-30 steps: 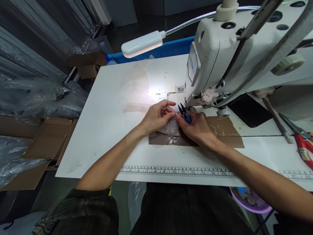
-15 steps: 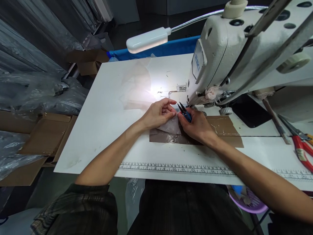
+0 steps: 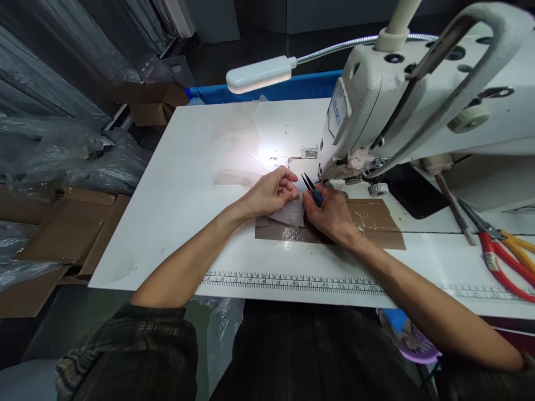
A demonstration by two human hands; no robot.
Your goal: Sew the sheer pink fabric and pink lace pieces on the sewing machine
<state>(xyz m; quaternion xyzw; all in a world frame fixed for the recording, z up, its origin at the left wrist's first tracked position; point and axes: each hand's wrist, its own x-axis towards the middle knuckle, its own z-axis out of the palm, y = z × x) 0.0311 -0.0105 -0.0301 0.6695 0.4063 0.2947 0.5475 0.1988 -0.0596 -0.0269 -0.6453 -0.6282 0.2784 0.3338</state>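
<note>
Small blue thread snips (image 3: 314, 194) with dark pointed blades rest in my right hand (image 3: 332, 214), blades up and to the left. My left hand (image 3: 273, 194) is pinched on the edge of a sheer whitish piece of fabric (image 3: 290, 214). Both hands meet closely at that fabric, just left of the sewing machine's needle area. Beneath them lies a brown taped sheet (image 3: 374, 223) on the white table (image 3: 175, 223). The sewing machine (image 3: 359, 94) stands at the right, a scrap of pale cloth (image 3: 360, 160) tied near its needle bar.
A white lamp (image 3: 261, 75) on a flexible neck lights the table. Another sheer fabric piece (image 3: 234, 142) lies at the back left. Red-handled scissors (image 3: 495, 267) and orange-handled ones lie at the right. A printed ruler (image 3: 292, 283) runs along the front edge. Cardboard boxes (image 3: 71, 228) stand left.
The view has shifted slightly, showing more of the scissors at the right. My hands stay almost in place, with the right fingertips slightly farther from the left ones.
</note>
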